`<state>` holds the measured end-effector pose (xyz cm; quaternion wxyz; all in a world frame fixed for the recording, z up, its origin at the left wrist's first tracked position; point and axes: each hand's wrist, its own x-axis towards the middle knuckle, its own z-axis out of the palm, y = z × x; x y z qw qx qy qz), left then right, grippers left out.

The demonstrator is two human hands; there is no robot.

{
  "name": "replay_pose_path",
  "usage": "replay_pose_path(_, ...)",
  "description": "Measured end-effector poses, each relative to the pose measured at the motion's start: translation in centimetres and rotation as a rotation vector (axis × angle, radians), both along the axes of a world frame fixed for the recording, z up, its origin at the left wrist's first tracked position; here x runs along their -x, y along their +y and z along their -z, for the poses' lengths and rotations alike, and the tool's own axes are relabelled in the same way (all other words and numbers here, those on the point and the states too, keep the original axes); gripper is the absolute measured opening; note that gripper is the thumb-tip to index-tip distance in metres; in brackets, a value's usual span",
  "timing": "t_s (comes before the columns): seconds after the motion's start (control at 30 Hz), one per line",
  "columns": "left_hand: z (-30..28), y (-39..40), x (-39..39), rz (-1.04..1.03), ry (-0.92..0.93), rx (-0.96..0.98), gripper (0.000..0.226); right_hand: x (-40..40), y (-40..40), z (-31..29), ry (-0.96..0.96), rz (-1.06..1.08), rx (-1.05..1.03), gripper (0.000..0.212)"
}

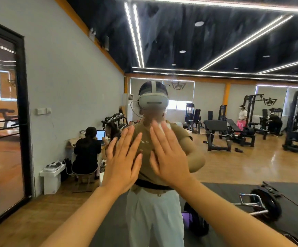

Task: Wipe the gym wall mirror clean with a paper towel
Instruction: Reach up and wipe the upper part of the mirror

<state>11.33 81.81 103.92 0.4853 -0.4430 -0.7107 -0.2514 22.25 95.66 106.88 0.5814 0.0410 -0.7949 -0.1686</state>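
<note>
The wall mirror [233, 139] fills nearly the whole view, reflecting the gym and the person in a tan shirt and headset [153, 101] at centre. Both arms reach up from six o'clock. The left hand [122, 163] is raised flat with fingers [126, 139] straight and slightly spread, holding nothing. Just beside it, at three o'clock, the right hand [169, 157] lies flat with fingers straight and close together; a white paper towel [163, 126] peeks out beyond its fingertips at twelve o'clock, pressed under them toward the glass. A black-framed door [22, 113] stands at nine o'clock
</note>
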Motion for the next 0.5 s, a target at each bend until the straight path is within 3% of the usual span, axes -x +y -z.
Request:
replay_pose_path(0.13, 0.0, -1.1, 0.7, -0.046, 0.025, -0.024, 0.060, -1.9, 1.3, 5.5, -0.196, 0.067, -0.156, 0.065)
replay_pose_path(0.3, 1.4, -2.0, 2.0, -0.143, 0.049, -0.053, 0.061, -2.4, 3.2, 4.7, -0.247, 0.138, -0.387, 0.050)
replay_pose_path(0.5, 1.9, -1.4, 2.8, -0.171, 0.114, -0.079, 0.057, 0.6, 0.3, -2.9, 0.012, 0.197, -0.165, 0.058)
